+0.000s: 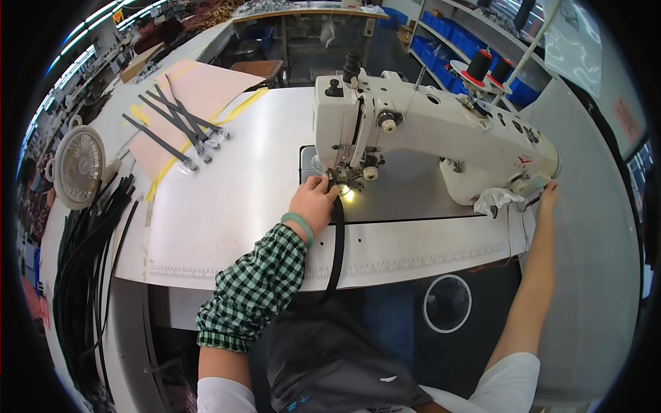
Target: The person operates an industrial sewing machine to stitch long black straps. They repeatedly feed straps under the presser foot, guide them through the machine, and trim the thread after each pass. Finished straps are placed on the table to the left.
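My left hand (314, 206), with a green bangle and a checked oversleeve on that arm, pinches a black strap (338, 241) close to the needle area of a white sewing machine (406, 110). From my fingers the strap hangs over the table's front edge toward my lap. A small lamp lights the spot beside my fingertips. Far to the right, my right hand (547, 197) is closed at the handwheel (556, 164) on the machine's end; its fingers are partly hidden. A crumpled white cloth (497, 199) hangs on the machine near that hand.
Black straps with buckle-like ends (165, 141) lie on pink card (227, 81) at the left. A bundle of long black straps (86, 255) drapes over the left edge, beside a pale plastic basket (79, 165). Thread cones (478, 67) stand behind the machine; blue bins (444, 31) fill shelves beyond.
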Available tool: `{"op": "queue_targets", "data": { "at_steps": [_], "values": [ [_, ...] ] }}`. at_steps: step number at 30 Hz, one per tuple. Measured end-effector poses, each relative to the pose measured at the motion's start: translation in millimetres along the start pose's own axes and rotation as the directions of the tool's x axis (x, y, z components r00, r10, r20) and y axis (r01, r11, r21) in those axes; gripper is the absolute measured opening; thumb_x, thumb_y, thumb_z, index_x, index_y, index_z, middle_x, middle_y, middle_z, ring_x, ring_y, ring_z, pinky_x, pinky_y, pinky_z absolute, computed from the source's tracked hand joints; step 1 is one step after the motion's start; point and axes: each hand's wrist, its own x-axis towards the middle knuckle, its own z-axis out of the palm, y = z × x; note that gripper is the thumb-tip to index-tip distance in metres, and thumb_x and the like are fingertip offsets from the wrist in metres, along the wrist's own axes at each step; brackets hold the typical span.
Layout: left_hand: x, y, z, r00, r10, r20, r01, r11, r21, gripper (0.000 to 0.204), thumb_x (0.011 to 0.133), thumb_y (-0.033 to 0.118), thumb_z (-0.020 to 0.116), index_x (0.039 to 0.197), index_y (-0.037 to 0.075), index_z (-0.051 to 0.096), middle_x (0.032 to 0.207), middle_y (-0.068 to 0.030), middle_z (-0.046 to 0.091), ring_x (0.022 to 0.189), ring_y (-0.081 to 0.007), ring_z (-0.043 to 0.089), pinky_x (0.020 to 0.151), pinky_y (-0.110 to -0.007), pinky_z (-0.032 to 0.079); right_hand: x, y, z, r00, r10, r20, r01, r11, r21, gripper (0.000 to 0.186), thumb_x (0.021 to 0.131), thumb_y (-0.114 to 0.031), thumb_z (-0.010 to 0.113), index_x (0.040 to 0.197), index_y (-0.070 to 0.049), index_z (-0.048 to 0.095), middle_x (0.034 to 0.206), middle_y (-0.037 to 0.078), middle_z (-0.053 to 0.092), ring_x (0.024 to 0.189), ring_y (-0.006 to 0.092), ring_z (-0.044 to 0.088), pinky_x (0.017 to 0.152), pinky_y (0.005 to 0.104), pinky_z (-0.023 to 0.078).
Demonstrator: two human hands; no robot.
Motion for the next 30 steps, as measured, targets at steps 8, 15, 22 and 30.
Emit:
{"op": "queue_targets", "data": {
  "at_steps": [8,15,22,30],
  "values": [
    [-6.1,-4.4,-5.8,0.999,0.004,-0.038,-0.004,1.000,0.005,0.035,0.065,0.002,0.057,0.100,0.004,0.055,0.110,-0.0156,0.051,0.103,-0.0275,0.046,0.087,-0.033,0.041,-24.4,-29.5,22.6,0.995,0.038,-0.097,0.012,0.884,0.467,0.046,0.090,-0.039,0.034,0.108,0.001,0.049,0.101,0.014,0.056,0.094,0.0222,0.053,0.078,0.0313,0.041],
    [-3.0,-2.9,-3.9,0.998,0.051,-0.027,-0.051,0.999,0.003,0.036,0.065,0.004,0.058,0.101,0.002,0.055,0.110,-0.0179,0.051,0.102,-0.0275,0.046,0.087,-0.032,0.040,38.3,-38.6,-10.5,0.996,-0.053,0.075,0.072,0.961,-0.266,0.048,0.088,-0.042,0.036,0.105,0.001,0.050,0.093,0.015,0.057,0.085,0.0249,0.053,0.074,0.0327,0.040],
    [-6.8,2.8,-12.1,0.998,0.066,-0.018,-0.065,0.996,0.052,0.035,0.064,0.004,0.057,0.099,0.001,0.056,0.107,-0.0176,0.051,0.101,-0.0273,0.046,0.086,-0.032,0.040,30.6,-73.3,-3.6,0.980,0.037,0.193,0.006,0.976,-0.220,0.046,0.088,-0.044,0.036,0.102,-0.002,0.051,0.085,0.009,0.058,0.073,0.0206,0.053,0.063,0.0293,0.042],
    [-0.2,4.4,-5.7,0.995,0.067,-0.075,-0.069,0.997,-0.017,0.026,0.064,0.005,0.059,0.090,0.002,0.058,0.104,-0.0138,0.054,0.098,-0.0251,0.048,0.084,-0.032,0.041,-28.1,6.2,0.7,0.998,0.014,-0.069,-0.030,0.971,-0.235,0.049,0.091,-0.039,0.031,0.109,0.003,0.049,0.104,0.014,0.055,0.097,0.0245,0.052,0.082,0.0330,0.040]
  ]
}}
